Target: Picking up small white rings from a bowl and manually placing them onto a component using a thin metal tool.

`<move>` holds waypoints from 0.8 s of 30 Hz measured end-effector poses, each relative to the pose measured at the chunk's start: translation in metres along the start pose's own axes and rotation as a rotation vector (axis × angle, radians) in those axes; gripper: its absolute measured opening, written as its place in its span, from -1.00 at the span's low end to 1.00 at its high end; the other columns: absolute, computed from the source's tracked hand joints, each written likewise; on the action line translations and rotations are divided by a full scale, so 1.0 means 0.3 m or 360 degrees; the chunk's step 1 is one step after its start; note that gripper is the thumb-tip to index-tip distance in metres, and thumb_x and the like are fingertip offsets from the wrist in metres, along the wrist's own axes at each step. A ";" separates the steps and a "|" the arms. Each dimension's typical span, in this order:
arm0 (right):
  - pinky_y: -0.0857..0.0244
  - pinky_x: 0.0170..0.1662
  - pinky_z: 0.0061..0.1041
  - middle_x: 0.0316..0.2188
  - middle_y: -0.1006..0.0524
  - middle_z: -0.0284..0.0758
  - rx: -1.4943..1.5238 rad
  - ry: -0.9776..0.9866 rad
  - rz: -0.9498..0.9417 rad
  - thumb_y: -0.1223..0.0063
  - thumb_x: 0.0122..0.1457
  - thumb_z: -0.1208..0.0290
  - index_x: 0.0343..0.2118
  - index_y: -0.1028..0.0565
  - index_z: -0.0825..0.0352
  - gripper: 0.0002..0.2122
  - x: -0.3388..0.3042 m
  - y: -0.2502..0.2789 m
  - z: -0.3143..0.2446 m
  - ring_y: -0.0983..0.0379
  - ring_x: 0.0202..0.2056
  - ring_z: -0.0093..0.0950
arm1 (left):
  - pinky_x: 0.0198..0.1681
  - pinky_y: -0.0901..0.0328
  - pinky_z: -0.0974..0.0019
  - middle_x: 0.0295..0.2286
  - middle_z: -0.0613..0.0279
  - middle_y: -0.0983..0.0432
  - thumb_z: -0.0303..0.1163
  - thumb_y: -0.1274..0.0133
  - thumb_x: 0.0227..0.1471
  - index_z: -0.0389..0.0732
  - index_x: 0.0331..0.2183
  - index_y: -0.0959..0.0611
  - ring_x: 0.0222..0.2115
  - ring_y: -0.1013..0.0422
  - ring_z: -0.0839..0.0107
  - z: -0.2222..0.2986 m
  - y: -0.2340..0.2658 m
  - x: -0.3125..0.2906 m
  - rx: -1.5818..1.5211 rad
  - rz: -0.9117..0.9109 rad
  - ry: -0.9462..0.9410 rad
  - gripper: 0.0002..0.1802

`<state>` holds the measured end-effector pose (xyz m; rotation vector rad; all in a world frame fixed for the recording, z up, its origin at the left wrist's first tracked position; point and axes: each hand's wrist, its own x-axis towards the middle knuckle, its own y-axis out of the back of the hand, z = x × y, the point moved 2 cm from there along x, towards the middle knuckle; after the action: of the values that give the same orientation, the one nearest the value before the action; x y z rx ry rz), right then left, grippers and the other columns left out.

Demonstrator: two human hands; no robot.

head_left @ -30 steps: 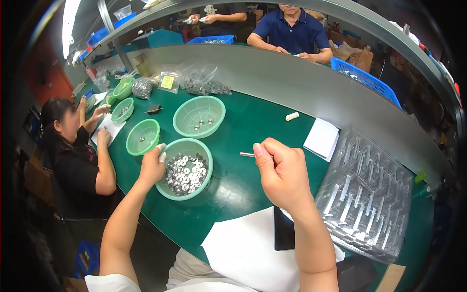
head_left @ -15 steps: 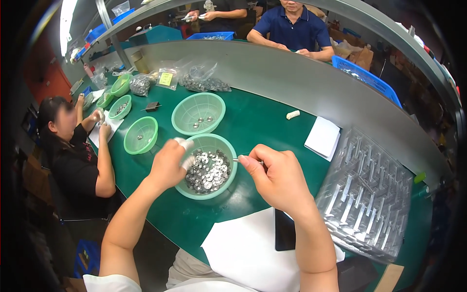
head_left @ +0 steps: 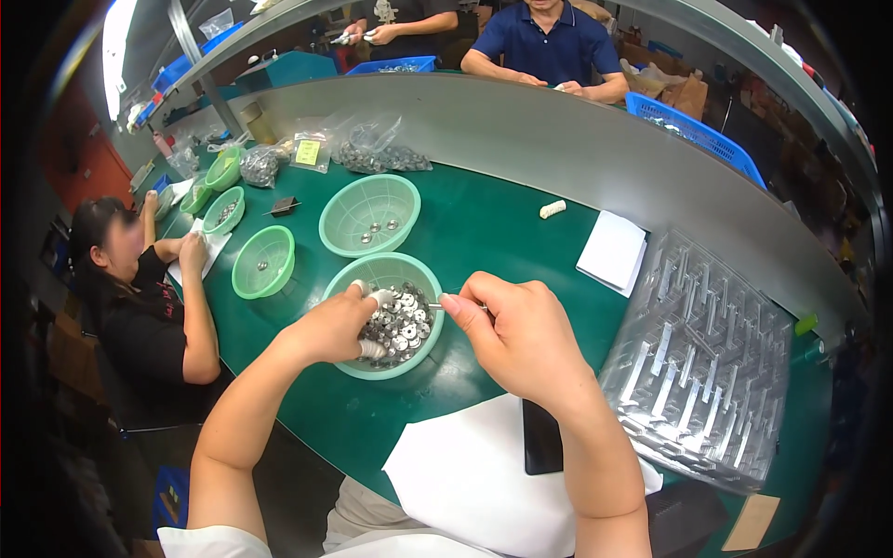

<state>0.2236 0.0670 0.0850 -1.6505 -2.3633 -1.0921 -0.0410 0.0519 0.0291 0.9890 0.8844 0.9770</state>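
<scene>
A pale green plastic bowl (head_left: 409, 365) holds many small round silver metal discs (head_left: 400, 325) with holes. My left hand (head_left: 339, 324) reaches over its left side, white covers on several fingertips. Thumb and fingers are apart at the discs; whether a fingertip touches one I cannot tell. At the bowl's right rim my right hand (head_left: 516, 330) is closed on a thin metal rod (head_left: 435, 306), whose tip points left over the rim. Most of the rod is hidden in the fist. Behind stands a second green bowl (head_left: 370, 209) with a few discs.
A third green bowl (head_left: 263, 262) stands left, near a seated co-worker (head_left: 153, 298). Bags of metal parts (head_left: 381, 153) lie at the back. On the right are folded paper (head_left: 611, 249) and stacked clear trays (head_left: 698, 363). A black phone (head_left: 542, 442) lies on white paper (head_left: 465, 456).
My left hand has lowered to the right, from above the bowl's left rim to the discs, its fingers spreading. My right hand still holds the rod near the rim. The view has shifted slightly.
</scene>
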 end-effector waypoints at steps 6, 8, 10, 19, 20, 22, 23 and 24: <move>-0.14 -0.59 -0.34 -0.76 -0.40 -0.23 -0.0009 0.0003 -0.0022 -0.15 0.27 0.29 -0.50 -0.51 0.36 -0.73 -0.005 -0.010 0.001 -0.30 -0.72 -0.27 | -0.04 -0.37 -0.01 -0.10 -0.15 -0.39 -0.33 -0.35 -0.06 -0.13 0.15 -0.50 -0.11 -0.46 -0.11 -0.009 -0.056 0.054 -0.0150 -0.0161 0.0074 -0.29; -0.16 -0.58 -0.33 -0.76 -0.41 -0.23 -0.0024 0.0009 0.0002 -0.15 0.27 0.29 -0.50 -0.51 0.35 -0.74 -0.008 -0.015 0.009 -0.32 -0.71 -0.25 | -0.04 -0.37 0.00 -0.09 -0.12 -0.40 -0.33 -0.35 -0.05 -0.12 0.14 -0.51 -0.11 -0.46 -0.09 -0.007 -0.057 0.052 -0.0153 -0.0059 0.0004 -0.31; -0.20 -0.54 -0.30 -0.74 -0.43 -0.22 -0.0016 0.0013 -0.0020 -0.13 0.28 0.31 -0.46 -0.50 0.35 -0.77 -0.012 -0.012 0.006 -0.37 -0.68 -0.22 | -0.03 -0.38 0.03 -0.08 -0.07 -0.41 -0.31 -0.33 -0.02 -0.09 0.15 -0.52 -0.13 -0.46 -0.09 0.043 -0.029 0.033 -0.0122 0.0110 -0.0067 -0.33; -0.25 -0.48 -0.26 -0.67 -0.50 -0.19 0.0015 -0.0009 -0.0110 -0.09 0.29 0.33 -0.37 -0.47 0.36 -0.81 -0.016 -0.016 0.016 -0.44 -0.60 -0.15 | -0.15 -0.38 -0.03 -0.12 -0.12 -0.53 -0.37 -0.23 0.05 -0.22 -0.09 -0.61 -0.20 -0.48 -0.15 -0.014 -0.076 0.057 0.0072 0.0110 -0.0164 -0.65; -0.26 -0.48 -0.26 -0.67 -0.50 -0.19 0.0030 -0.0014 -0.0118 -0.09 0.29 0.33 -0.37 -0.47 0.36 -0.81 -0.016 -0.015 0.017 -0.43 -0.60 -0.15 | -0.18 -0.39 -0.03 -0.21 -0.11 -0.57 -0.39 -0.23 0.04 -0.24 -0.15 -0.64 -0.25 -0.50 -0.14 -0.023 -0.063 0.046 0.0013 0.0190 -0.0123 -0.70; -0.26 -0.48 -0.25 -0.67 -0.50 -0.19 0.0009 -0.0023 -0.0117 -0.09 0.29 0.32 -0.36 -0.47 0.36 -0.81 -0.012 -0.014 0.019 -0.43 -0.61 -0.15 | -0.26 -0.39 -0.04 -0.42 -0.08 -0.61 -0.42 -0.24 0.01 -0.29 -0.31 -0.69 -0.35 -0.53 -0.12 -0.006 -0.028 0.026 -0.0101 0.0375 -0.0015 -0.83; -0.26 -0.48 -0.25 -0.68 -0.50 -0.19 -0.0012 -0.0029 -0.0125 -0.09 0.29 0.32 -0.36 -0.48 0.36 -0.81 -0.009 -0.015 0.019 -0.43 -0.61 -0.15 | -0.26 -0.39 -0.04 -0.42 -0.08 -0.61 -0.42 -0.24 0.01 -0.29 -0.31 -0.69 -0.35 -0.53 -0.12 -0.008 -0.025 0.026 -0.0099 0.0372 -0.0020 -0.83; -0.26 -0.48 -0.25 -0.68 -0.50 -0.19 -0.0015 -0.0029 -0.0122 -0.09 0.29 0.32 -0.36 -0.48 0.36 -0.81 -0.008 -0.016 0.020 -0.43 -0.61 -0.15 | -0.29 -0.40 0.00 -0.43 -0.08 -0.61 -0.44 -0.26 0.00 -0.29 -0.30 -0.69 -0.37 -0.54 -0.11 -0.009 -0.022 0.025 -0.0122 0.0440 -0.0043 -0.82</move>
<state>0.2225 0.0678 0.0770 -1.5920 -2.4559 -1.1066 -0.0395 0.0581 0.0208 1.0746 0.6935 1.2194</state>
